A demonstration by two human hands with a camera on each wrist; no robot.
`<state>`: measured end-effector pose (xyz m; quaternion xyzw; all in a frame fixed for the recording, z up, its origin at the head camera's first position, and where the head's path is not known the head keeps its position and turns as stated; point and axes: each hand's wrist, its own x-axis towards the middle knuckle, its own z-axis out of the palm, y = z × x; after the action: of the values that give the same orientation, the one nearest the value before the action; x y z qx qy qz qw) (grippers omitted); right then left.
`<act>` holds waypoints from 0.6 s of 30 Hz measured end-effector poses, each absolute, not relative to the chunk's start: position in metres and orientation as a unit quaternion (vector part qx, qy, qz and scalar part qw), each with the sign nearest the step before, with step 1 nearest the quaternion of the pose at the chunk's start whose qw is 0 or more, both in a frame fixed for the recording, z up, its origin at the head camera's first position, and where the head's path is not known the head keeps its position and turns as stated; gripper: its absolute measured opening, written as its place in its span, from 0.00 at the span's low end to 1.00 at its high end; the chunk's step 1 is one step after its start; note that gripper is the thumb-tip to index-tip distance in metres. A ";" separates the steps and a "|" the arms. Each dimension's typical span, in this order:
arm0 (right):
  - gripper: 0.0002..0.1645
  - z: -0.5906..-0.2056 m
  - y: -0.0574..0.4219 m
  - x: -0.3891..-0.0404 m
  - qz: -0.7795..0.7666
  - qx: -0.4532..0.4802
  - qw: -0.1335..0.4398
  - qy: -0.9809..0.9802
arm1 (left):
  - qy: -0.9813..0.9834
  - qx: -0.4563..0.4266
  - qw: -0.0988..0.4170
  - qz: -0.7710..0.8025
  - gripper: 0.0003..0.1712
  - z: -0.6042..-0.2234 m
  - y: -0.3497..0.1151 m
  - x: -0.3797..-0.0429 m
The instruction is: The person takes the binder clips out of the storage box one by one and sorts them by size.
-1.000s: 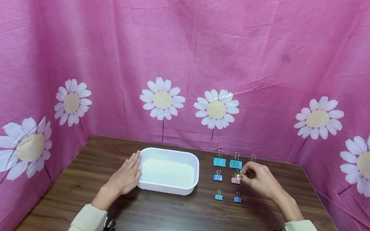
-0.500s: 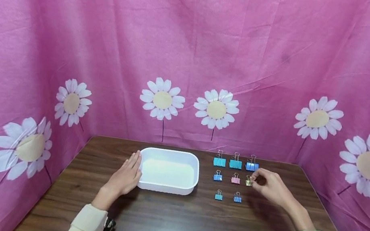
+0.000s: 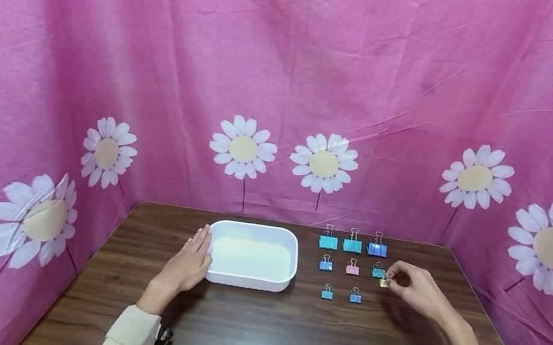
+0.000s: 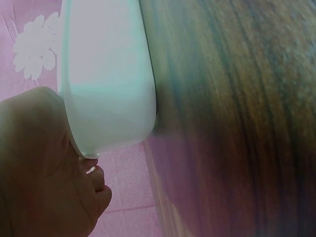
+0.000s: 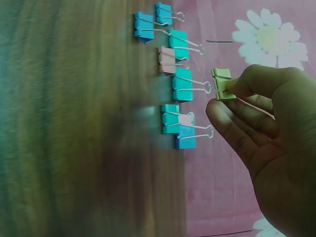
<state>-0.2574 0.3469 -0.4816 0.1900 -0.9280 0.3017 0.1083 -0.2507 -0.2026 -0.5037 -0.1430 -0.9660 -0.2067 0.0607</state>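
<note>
My right hand point(image 3: 416, 287) pinches a small yellow binder clip point(image 5: 223, 84) between thumb and fingers, held above the table at the right side of the clip rows. Close behind it in the head view stands a small green binder clip point(image 3: 377, 272). To the left in that same row are a pink binder clip point(image 3: 352, 270) and a small blue binder clip point(image 3: 325, 265). My left hand point(image 3: 189, 259) rests with extended fingers against the left end of a white tray point(image 3: 248, 282). In the left wrist view, the tray wall point(image 4: 111, 113) hides part of that hand.
Two large teal binder clips point(image 3: 352, 245) and a large blue one point(image 3: 376, 250) form the back row. In front stand a small teal clip point(image 3: 327, 295) and another small blue clip point(image 3: 355, 298). A pink flowered cloth point(image 3: 292, 77) hangs around the brown wooden table point(image 3: 249, 333).
My right hand has moved right and slightly toward me with the yellow binder clip, uncovering the large blue clip and the small green clip. The left hand and tray stay put.
</note>
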 end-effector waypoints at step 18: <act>0.09 -0.523 0.356 -0.250 0.279 0.142 0.066 -0.947 | -0.970 -0.132 0.046 -0.198 0.35 -0.503 -0.201 -0.251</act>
<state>-0.2502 0.3565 -0.5225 0.1424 -0.9474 0.2792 0.0656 -0.2507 -0.2014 -0.5025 -0.1324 -0.9702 -0.1978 0.0457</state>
